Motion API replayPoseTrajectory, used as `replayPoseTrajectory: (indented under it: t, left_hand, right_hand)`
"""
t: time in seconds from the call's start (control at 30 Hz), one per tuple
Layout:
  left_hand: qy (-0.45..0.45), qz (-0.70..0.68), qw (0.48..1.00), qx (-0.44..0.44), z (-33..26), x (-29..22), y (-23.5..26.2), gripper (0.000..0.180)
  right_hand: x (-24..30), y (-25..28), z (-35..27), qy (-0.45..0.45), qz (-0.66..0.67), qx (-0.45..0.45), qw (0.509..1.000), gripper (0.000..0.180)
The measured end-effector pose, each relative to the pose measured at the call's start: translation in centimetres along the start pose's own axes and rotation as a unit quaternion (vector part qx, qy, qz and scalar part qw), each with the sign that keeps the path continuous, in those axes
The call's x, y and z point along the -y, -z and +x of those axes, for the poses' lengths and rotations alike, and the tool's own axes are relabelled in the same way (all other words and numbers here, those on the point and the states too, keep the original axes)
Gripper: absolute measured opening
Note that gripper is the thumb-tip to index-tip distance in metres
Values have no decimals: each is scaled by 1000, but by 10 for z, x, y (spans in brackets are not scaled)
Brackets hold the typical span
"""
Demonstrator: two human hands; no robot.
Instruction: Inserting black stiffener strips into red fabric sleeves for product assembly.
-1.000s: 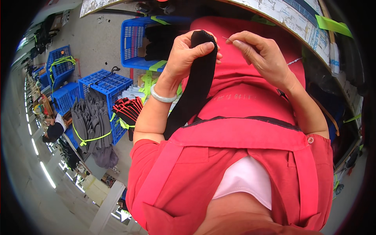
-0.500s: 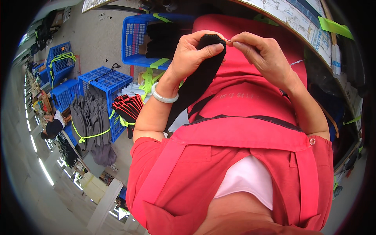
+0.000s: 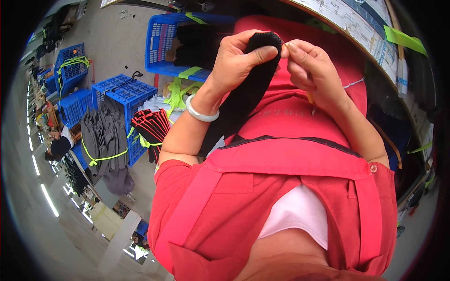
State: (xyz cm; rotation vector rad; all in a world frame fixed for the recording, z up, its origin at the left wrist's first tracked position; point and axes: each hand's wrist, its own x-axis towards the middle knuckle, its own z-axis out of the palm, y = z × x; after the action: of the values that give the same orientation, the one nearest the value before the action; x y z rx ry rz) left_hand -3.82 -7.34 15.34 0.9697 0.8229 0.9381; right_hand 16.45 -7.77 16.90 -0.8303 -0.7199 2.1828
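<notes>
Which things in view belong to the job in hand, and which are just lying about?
In hand:
- black fabric piece, in the left hand
- something thin, mostly hidden, in the right hand

Apparently lying about:
- grey bundle
- red-edged black bundle
- blue crate

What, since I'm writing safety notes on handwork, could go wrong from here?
The left hand pinches the black fabric, its thumb close to the right hand; if the thin item there, too small to identify, is pointed, it might prick that thumb. The fabric might slip, since the grip is only near its upper end. The pale bracelet, close beside the fabric, could perhaps catch on it.
</notes>
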Motion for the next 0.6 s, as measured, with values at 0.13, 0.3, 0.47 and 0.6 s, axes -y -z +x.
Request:
replayPoseTrajectory:
  t: [0.13,0.3,0.47,0.6]
  left_hand:
    - [62,-80,995,-16,-7,-8,0,21]
    - [65,-38,996,-38,-16,-12,8,20]
    - [-1,126,992,17,-18,-1,10,20]
    - [5,166,986,32,-15,0,7,20]
  right_hand:
    - [18,8,10,-45,-86,40,994,24]
    - [35,19,0,27,-467,22,884,21]
    - [33,2,-5,73,-509,-14,858,18]
    - [39,-3,-1,90,-546,29,833,20]
